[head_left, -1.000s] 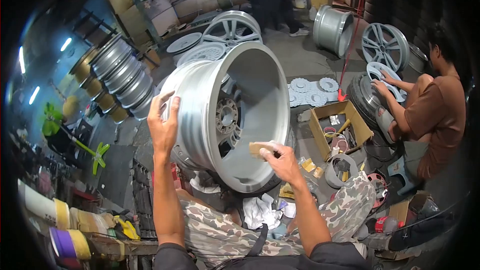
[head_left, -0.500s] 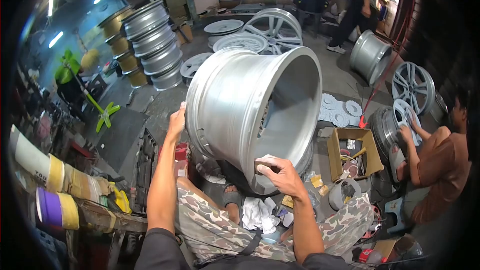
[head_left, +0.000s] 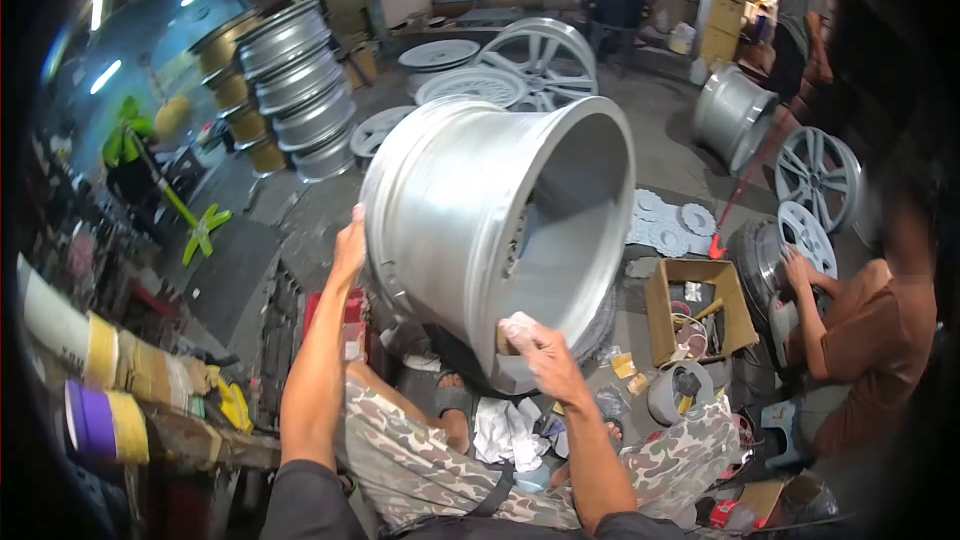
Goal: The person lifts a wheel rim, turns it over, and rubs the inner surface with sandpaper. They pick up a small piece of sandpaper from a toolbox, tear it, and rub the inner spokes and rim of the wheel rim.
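Head view: a large silver-grey, barrel-shaped metal wheel rim sits before the person's knees, seemingly propped on a black rubber tyre, which would raise it to a comfortable height. The left hand lies against the rim's left edge, apparently steadying it; its fingers are partly hidden, so I cannot tell whether they grip. The right hand has its fingers closed around a small brown block at the near lower lip, probably pinched for close control. The rim lies tilted on its side, its long axis running roughly left to right, the open mouth facing right and somewhat towards the person.
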Available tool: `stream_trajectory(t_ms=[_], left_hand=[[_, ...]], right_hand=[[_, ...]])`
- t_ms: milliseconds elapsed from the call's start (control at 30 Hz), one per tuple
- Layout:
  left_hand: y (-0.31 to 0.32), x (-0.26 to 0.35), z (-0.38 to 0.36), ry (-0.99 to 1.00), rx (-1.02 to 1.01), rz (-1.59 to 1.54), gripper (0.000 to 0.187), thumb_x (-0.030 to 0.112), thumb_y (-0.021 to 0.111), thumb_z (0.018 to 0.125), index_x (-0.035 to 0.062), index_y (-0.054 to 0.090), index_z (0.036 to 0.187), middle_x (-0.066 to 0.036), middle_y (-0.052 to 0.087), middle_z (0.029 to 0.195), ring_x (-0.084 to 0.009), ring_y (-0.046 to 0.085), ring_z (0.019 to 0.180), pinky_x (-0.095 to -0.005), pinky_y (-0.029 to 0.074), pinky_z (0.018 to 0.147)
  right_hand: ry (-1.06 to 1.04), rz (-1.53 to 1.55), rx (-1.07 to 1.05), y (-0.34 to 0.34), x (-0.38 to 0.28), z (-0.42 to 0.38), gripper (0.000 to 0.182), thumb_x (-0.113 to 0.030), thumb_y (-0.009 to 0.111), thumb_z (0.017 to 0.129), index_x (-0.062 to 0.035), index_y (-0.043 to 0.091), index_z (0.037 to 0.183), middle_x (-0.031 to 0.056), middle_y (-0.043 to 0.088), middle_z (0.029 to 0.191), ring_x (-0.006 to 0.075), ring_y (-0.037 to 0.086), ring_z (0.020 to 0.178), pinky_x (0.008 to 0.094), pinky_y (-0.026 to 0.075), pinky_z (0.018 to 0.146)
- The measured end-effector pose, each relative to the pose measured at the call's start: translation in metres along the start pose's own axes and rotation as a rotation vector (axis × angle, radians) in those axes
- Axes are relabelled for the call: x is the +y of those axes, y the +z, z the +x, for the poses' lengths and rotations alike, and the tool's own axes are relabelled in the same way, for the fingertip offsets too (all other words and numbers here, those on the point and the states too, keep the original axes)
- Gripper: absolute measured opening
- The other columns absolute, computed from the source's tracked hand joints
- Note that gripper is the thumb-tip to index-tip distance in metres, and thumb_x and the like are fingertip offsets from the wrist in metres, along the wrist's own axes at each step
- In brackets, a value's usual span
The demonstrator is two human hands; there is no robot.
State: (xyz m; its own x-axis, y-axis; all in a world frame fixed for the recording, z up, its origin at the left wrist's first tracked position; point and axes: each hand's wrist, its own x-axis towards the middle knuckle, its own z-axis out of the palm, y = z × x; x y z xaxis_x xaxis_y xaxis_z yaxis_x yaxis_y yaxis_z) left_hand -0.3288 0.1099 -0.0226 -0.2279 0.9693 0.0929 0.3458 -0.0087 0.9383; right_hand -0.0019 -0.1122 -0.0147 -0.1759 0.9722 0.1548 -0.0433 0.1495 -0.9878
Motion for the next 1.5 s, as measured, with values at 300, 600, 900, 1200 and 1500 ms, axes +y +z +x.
stream_trajectory(t_ms=[300,600,900,1200,1500], left_hand=[[0.021,0.007,0.022,0.167,0.119,-0.009,0.072,0.056,0.045,0.104,-0.0113,0.068,0.095,-0.01,0.064,0.079,-0.0165,0.053,0.078,-0.0359,0.046,0.076],[0.066,0.092,0.079,0.474,0.163,0.123,0.058,0.046,0.053,0.105,-0.0016,0.048,0.072,0.004,0.04,0.067,-0.0091,0.034,0.068,-0.0296,0.031,0.059],[0.046,0.073,0.072,0.423,0.138,-0.003,0.054,0.042,0.053,0.105,-0.0091,0.069,0.109,-0.003,0.068,0.09,-0.0098,0.054,0.085,-0.0264,0.045,0.082],[0.049,0.138,-0.006,0.711,0.353,0.105,0.03,0.019,0.051,0.105,-0.0052,0.069,0.105,-0.012,0.068,0.106,-0.0203,0.065,0.097,-0.0338,0.049,0.091],[0.105,0.239,-0.172,0.998,-0.232,0.315,0.04,0.008,0.06,0.096,-0.0016,0.057,0.134,-0.022,0.06,0.134,-0.0369,0.056,0.127,-0.0408,0.041,0.109]], right_hand=[[0.069,0.108,0.57,0.064,0.033,0.002,0.054,-0.03,0.046,0.108,0.0131,0.046,0.14,0.0077,0.065,0.121,0.0133,0.055,0.117,0.0266,0.039,0.104],[-0.214,0.211,0.43,0.111,0.057,0.046,0.04,-0.019,0.04,0.106,0.0048,0.054,0.135,0.0149,0.06,0.13,0.0231,0.053,0.119,0.0359,0.038,0.106],[-0.005,-0.244,0.0,0.052,0.169,0.019,0.037,-0.025,0.043,0.107,-0.001,0.064,0.125,0.0223,0.058,0.117,0.0367,0.055,0.112,0.0411,0.043,0.098],[0.268,-0.287,0.444,0.004,0.196,-0.032,0.036,-0.025,0.044,0.104,-0.0015,0.07,0.114,0.0223,0.068,0.104,0.0359,0.068,0.1,0.0419,0.051,0.088],[0.296,-0.404,0.392,-0.003,0.2,-0.081,0.033,-0.025,0.049,0.102,-0.0023,0.07,0.116,0.0198,0.071,0.102,0.0348,0.07,0.095,0.0402,0.053,0.084]])
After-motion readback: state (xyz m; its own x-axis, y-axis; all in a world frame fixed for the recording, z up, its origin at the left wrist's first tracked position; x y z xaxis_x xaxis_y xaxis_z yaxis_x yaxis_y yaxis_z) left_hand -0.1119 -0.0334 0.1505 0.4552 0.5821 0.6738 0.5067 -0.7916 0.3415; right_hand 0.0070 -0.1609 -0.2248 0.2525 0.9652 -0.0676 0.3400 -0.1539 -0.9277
